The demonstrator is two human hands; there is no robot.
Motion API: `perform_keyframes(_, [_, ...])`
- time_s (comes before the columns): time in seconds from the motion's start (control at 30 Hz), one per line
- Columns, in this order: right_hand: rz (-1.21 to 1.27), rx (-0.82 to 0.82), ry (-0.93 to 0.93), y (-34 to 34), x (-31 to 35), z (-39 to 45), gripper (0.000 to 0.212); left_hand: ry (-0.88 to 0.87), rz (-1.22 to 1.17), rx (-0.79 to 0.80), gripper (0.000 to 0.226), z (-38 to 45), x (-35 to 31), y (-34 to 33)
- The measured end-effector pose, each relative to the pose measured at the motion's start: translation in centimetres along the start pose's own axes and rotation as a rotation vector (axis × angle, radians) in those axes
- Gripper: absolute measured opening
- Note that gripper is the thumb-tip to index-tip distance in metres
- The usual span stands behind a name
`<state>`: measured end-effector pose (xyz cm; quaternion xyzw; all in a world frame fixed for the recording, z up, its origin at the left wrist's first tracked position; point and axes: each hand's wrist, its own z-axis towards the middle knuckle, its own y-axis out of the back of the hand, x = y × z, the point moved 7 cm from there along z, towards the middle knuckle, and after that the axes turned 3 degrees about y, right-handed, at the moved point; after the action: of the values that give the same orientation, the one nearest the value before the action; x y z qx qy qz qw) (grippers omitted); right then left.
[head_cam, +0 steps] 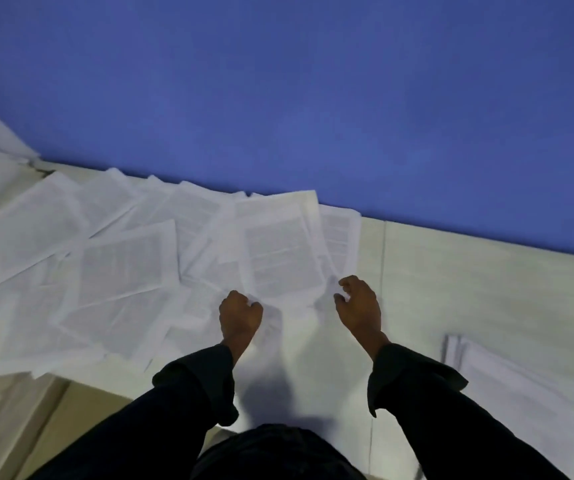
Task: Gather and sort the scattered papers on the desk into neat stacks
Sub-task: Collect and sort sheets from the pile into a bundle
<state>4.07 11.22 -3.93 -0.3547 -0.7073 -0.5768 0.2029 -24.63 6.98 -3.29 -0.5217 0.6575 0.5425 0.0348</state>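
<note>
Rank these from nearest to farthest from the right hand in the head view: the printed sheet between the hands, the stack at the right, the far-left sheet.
From the right hand:
1. printed sheet, just left.
2. stack, lower right.
3. far-left sheet, across the desk.

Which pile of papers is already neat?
The small stack at the desk's right edge, beside the right hand's sleeve. Its sheets lie squared together; the papers on the left lie scattered and overlapping.

hands [240, 315] apparently gripping papers [278, 251], desk [469, 289]

printed papers [278, 247], text too blurred to read
</note>
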Motion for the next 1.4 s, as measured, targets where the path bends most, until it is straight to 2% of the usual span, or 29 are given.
perform_keyframes(0.17, [-0.167,0.077,-0.018,-2.6,4.3,5.0,0.084,0.152,0.0,-0.117,0.036,4.9,2.8,4.9])
perform_keyframes(0.3, [-0.196,0.089,-0.142,-4.6,5.4,7.9,0.132,0.195,-0.104,-0.001,0.04,8.6,2.5,5.1])
perform_keyframes(0.37, [-0.23,0.071,-0.205,-5.2,5.5,8.8,0.146,0.178,-0.129,0.032,0.039,10.2,0.9,4.5])
perform_keyframes(0.47, [-0.329,0.029,-0.225,-5.7,5.9,10.0,0.151,0.266,-0.248,0.027,0.035,13.1,-1.0,3.7])
perform_keyframes(0.57, [-0.376,0.023,-0.238,-6.3,6.7,11.5,0.147,0.394,-0.329,0.057,0.055,16.0,-1.0,1.9])
perform_keyframes(0.7, [-0.351,0.034,-0.308,-7.3,7.4,12.9,0.134,0.411,-0.49,0.24,0.097,19.1,-0.7,-2.4])
perform_keyframes(0.73, [-0.308,0.045,-0.33,-7.5,7.3,13.1,0.131,0.427,-0.552,0.265,0.097,19.1,-1.3,-2.6])
perform_keyframes(0.77, [-0.241,0.066,-0.349,-7.9,7.2,13.1,0.127,0.432,-0.602,0.28,0.085,19.0,-2.0,-2.8])
perform_keyframes(0.87, [-0.018,0.116,-0.358,-8.8,7.2,12.9,0.097,0.385,-0.591,0.17,0.019,18.8,-2.8,-1.9])
perform_keyframes(0.9, [0.034,0.118,-0.37,-8.9,7.1,12.5,0.085,0.371,-0.574,0.136,0.021,18.8,-2.7,-1.7])
perform_keyframes(0.97, [0.126,0.115,-0.416,-8.9,6.9,11.5,0.076,0.373,-0.581,0.135,0.029,18.4,-2.0,-1.8])
perform_keyframes(1.1, [0.207,0.115,-0.436,-9.0,6.1,9.1,0.064,0.442,-0.75,0.31,0.008,15.7,-0.5,-2.3])
perform_keyframes(1.13, [0.2,0.117,-0.413,-8.9,5.8,8.4,0.058,0.438,-0.779,0.324,0.011,15.1,-0.1,-2.2])
perform_keyframes(1.2, [0.176,0.1,-0.373,-8.3,5.4,6.7,0.051,0.445,-0.794,0.298,0.016,14.1,1.1,-1.5])
perform_keyframes(1.27, [0.188,0.156,-0.325,-8.3,4.6,5.0,0.049,0.45,-0.77,0.242,0.025,13.2,2.1,-0.4])
perform_keyframes(1.33, [0.177,0.285,-0.25,-8.9,4.1,3.1,0.045,0.424,-0.766,0.212,0.017,12.2,2.3,0.8])
perform_keyframes(1.4, [0.094,0.347,-0.229,-9.3,3.0,1.6,0.033,0.407,-0.762,0.142,0.012,11.9,2.9,2.0])
